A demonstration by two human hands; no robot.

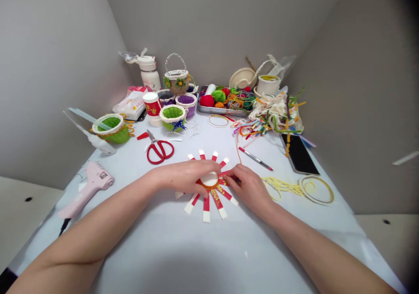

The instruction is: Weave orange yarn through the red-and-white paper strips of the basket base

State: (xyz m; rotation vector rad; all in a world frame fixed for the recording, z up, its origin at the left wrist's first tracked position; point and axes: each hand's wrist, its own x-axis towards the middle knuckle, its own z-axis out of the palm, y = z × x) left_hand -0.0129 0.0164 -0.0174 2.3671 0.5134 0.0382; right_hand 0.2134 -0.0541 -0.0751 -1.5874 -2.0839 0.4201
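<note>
A red and white paper cup point(206, 206), cut into strips that spread out like rays, lies flat on the table with its round white base uppermost. Around the base runs a ring of orange yarn point(238, 148); its loose length trails back toward the tray. My left hand point(186, 176) curves over the cup's left side, thumb and fingers gripping round the base. On the right side my right hand point(250, 185) is closed in a pinch on the yarn, close against the base. The fingertips partly hide the strips beneath them.
Red-handled scissors point(159, 151) and a pink glue gun point(87, 189) lie left. Behind stand a green basket point(173, 118), an uncut cup point(152, 106) and a yarn tray point(222, 109). Right are a pen point(255, 158), phone point(299, 154), yellow yarn point(284, 186) and scraps point(271, 115).
</note>
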